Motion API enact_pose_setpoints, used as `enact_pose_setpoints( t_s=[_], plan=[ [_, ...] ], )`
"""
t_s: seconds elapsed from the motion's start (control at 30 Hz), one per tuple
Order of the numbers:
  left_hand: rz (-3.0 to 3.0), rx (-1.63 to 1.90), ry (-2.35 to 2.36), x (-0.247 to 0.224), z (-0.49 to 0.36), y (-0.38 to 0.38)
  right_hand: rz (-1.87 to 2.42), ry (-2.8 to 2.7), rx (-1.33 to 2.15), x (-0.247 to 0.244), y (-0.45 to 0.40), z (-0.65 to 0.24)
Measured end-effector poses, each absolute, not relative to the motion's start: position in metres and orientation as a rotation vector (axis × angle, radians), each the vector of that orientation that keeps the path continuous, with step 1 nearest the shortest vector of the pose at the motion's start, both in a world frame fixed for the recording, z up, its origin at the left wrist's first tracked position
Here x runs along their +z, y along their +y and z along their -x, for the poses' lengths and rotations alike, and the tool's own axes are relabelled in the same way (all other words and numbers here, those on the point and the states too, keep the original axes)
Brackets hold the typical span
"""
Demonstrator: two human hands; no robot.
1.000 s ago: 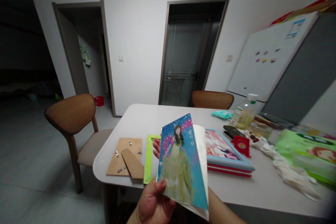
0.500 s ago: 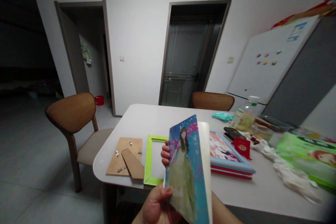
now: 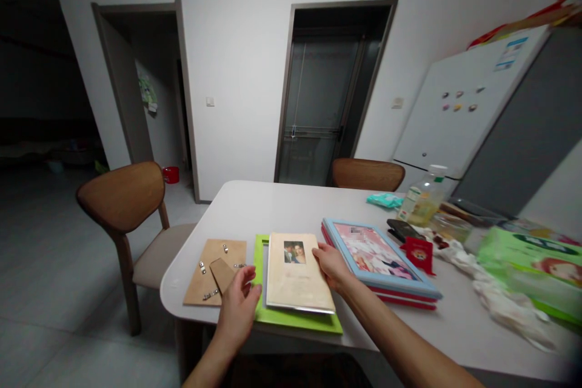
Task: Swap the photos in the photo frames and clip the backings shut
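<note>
A cream card with a small photo of two people lies over the lime-green picture frame, its near edge looking slightly raised. My right hand pinches the card's right edge, thumb on top. My left hand is by the green frame's left side with its fingers apart and holds nothing. Partly behind that hand is the brown backing board, with metal clips and a fold-out stand.
A blue picture frame lies on red frames or boards to the right. Beyond it are a black phone, a red packet, a bottle, crumpled white tissue and a green tissue pack. A wooden chair stands left.
The blue picture of a figure in a dress is out of sight. The cream card now lies on the green frame. My hands have separated, the right at the card's right edge.
</note>
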State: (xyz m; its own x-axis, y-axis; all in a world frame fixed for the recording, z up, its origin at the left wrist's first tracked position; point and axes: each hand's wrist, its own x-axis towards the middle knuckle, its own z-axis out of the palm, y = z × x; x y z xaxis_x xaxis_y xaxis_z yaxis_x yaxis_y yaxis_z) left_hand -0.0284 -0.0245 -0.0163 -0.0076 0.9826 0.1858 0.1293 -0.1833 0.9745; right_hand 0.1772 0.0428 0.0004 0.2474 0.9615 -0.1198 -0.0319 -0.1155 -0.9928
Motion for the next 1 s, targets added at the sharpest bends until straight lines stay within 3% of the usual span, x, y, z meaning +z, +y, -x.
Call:
enact_pose_setpoints(
  t_s=[0.3,0.63,0.87,1.0],
  plan=[
    [-2.088,0.888,1.356,-0.028,0.015,-0.028,1.745,-1.285,0.786,-0.017,0.056,-0.165],
    [-2.199,0.757,1.427,-0.024,0.014,-0.029,2.139,-1.712,0.302,-0.005,0.046,-0.163],
    [-2.129,0.960,1.336,-0.020,0.041,-0.031,2.122,-1.847,0.133,-0.002,0.034,-0.165],
    [-2.207,0.931,1.675,-0.029,0.091,-0.031,1.774,-2.024,0.140,0.006,0.022,-0.137]
  ],
)
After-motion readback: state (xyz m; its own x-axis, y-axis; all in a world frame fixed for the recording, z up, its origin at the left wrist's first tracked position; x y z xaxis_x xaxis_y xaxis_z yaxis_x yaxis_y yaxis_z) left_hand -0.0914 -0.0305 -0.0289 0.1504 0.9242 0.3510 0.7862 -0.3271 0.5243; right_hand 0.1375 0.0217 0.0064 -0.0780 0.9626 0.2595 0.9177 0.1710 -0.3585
